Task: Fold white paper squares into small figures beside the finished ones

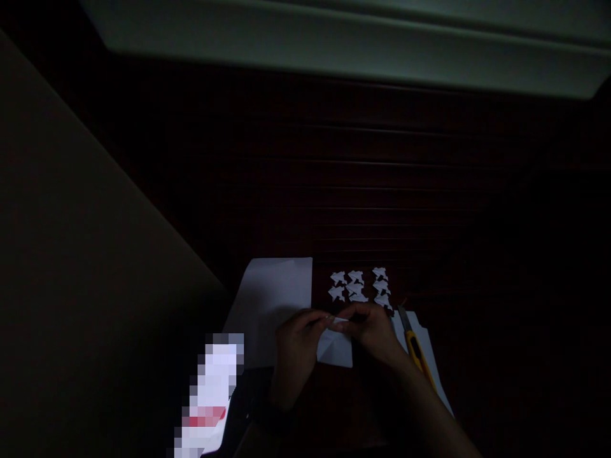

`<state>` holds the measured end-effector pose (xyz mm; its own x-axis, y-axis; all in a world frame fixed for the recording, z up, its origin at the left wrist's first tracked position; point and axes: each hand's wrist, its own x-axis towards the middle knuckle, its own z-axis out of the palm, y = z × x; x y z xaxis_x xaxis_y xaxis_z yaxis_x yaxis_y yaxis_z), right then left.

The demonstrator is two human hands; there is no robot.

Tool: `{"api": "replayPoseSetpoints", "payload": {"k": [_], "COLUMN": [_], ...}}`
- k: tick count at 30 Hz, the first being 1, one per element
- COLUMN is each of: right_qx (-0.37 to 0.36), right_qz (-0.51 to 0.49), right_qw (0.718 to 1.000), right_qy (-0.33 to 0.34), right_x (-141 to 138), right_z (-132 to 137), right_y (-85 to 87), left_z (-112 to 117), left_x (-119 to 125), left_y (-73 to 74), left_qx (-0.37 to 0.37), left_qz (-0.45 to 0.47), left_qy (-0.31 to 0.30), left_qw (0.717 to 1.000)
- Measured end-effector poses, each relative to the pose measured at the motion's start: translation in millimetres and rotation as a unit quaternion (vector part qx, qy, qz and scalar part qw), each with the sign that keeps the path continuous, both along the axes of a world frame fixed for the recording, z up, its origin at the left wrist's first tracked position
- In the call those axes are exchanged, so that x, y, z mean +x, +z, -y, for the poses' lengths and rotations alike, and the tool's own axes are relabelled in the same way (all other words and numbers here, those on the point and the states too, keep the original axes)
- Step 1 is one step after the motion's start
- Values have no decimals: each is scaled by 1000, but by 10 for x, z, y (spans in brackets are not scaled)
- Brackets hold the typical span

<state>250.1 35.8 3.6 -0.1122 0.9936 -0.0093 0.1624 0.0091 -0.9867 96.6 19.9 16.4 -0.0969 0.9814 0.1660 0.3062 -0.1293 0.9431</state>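
Both my hands meet over a small white piece of paper (335,346) on a dark wooden table (382,210). My left hand (296,340) pinches the paper's upper left edge, fingers closed. My right hand (373,329) pinches its top edge from the right, fingers closed. Just beyond my hands lie several small folded white paper figures (359,286) in rows.
A larger white sheet (279,292) lies left of the folded figures. A yellow utility knife (414,346) rests on another white sheet (429,356) beside my right forearm. A bright blurred-out object (210,394) sits at lower left. The room is very dark.
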Motion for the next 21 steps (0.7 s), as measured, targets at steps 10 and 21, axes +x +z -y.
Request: {"api": "replayPoseSetpoints", "payload": {"k": [10,21], "right_qx": [9,-50], "right_qz": [19,-95], "right_qw": [999,994], "right_qy": [36,-6], "right_x": [-4,30], "right_z": [29,-42], "right_y": [51,-106], "left_z": [19,-41], "left_x": [-48,-34], "left_y": [22,-113], "left_qx": [-33,-103], "left_qz": [9,73], "left_qy": [-7,-32], "left_qw": [999,991]}}
